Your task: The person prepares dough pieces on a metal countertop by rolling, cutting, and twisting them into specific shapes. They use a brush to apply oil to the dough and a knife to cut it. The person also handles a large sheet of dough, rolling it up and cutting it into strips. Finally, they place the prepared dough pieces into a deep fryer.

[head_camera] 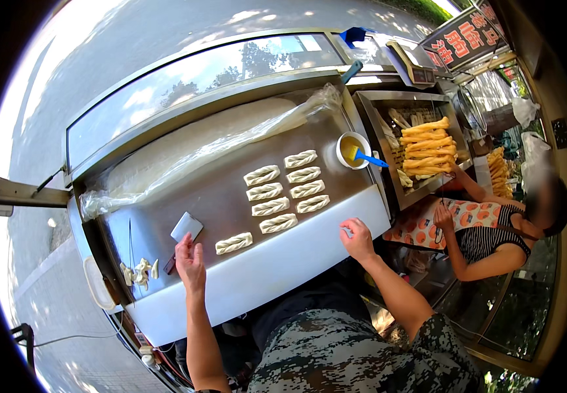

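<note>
My left hand [191, 261] hovers at the front left of the steel worktop, thumb apart and nothing held. Partly behind it lies a cleaver with a broad rectangular blade [185, 226] and a dark reddish handle [169, 264]. My right hand [358, 239], fingers loosely curled and empty, is over the white cutting board [283, 267]. One twisted raw dough piece [234, 243] lies near the board's far edge, between my hands. Beyond it, two columns of similar dough twists [270, 207] [308, 182] rest on the steel.
Clear plastic film [224, 142] partly covers a long dough slab [200, 132]. A white bowl [341, 152] holds yellowish liquid and a blue brush [369, 158]. Dough scraps [142, 272] lie left. At right, a co-worker [489, 231] stands by a tray [406, 200] bearing fried dough sticks [428, 147].
</note>
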Demonstrator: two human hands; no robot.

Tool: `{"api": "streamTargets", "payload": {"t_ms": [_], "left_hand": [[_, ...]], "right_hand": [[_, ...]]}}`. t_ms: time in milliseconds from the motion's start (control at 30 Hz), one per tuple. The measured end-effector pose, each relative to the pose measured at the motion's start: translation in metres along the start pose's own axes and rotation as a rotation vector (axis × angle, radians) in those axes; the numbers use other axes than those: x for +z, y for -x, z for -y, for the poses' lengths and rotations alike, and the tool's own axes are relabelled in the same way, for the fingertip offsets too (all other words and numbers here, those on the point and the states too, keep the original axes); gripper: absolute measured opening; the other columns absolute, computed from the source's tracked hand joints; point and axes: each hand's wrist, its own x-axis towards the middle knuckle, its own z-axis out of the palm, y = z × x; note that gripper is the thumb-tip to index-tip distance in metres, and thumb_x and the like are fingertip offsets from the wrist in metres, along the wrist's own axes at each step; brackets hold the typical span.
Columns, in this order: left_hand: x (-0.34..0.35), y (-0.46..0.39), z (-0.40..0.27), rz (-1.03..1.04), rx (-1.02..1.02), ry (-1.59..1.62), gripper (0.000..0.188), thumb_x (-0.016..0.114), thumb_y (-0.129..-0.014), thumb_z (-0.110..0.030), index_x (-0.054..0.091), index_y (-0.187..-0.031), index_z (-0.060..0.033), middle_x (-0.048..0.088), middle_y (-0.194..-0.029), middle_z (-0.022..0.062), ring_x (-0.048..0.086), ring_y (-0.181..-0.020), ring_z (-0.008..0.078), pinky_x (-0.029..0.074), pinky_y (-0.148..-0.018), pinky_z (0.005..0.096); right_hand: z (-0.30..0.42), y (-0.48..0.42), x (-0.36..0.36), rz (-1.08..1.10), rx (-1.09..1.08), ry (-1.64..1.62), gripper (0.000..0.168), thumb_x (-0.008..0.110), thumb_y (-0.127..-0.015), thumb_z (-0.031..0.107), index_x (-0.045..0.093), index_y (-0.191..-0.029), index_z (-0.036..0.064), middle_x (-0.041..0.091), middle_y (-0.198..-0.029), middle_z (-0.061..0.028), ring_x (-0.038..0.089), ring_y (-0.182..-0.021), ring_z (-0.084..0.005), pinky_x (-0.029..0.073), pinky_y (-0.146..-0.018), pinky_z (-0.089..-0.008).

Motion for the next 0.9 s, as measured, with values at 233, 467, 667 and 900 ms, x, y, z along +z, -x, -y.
{"api": "streamTargets", "payload": {"t_ms": [233,467,667,900], "left_hand": [[0.158,0.002,-0.136,0.510,0.258,-0.069,0.032,0.066,-0.088,-0.012,0.062,-0.119,-0.0070,0.063,-0.093,0.0091,0.063,-0.077,0.0201,0.052,-0.071,0.0312],[0.385,0.079,-0.228,1.020,0.832,-0.377,0.032,0.065,-0.083,-0.016,0.059,-0.114,-0.0069,0.063,-0.095,0.0116,0.061,-0.091,0.0306,0.049,-0.076,0.0418],[0.551,0.070,-0.238,0.730,0.854,-0.769,0.018,0.054,-0.086,-0.012,0.057,-0.103,-0.0074,0.063,-0.094,0.0092,0.064,-0.086,0.0257,0.051,-0.074,0.0391],[0.604,0.045,-0.217,0.778,0.890,-1.246,0.022,0.056,-0.087,-0.017,0.071,-0.102,-0.0093,0.064,-0.099,0.0077,0.063,-0.095,0.0259,0.050,-0.075,0.0398]], "right_hand": [[-0.078,0.078,-0.013,-0.118,0.234,-0.085,0.012,0.063,-0.077,0.000,0.064,-0.089,0.000,0.063,-0.088,-0.0116,0.063,-0.071,-0.0214,0.051,-0.060,-0.0290],[-0.123,0.072,-0.045,-0.173,0.330,-0.244,0.010,0.062,-0.078,0.001,0.063,-0.088,0.002,0.063,-0.087,-0.0117,0.062,-0.076,-0.0258,0.051,-0.065,-0.0326],[-0.170,0.088,-0.083,-0.235,0.410,-0.325,0.010,0.064,-0.078,-0.001,0.064,-0.088,0.003,0.064,-0.089,-0.0111,0.063,-0.077,-0.0251,0.052,-0.067,-0.0317],[-0.226,0.130,-0.090,-0.302,0.535,-0.346,0.008,0.064,-0.079,0.000,0.065,-0.087,0.002,0.064,-0.088,-0.0097,0.062,-0.072,-0.0204,0.050,-0.064,-0.0287]]}}
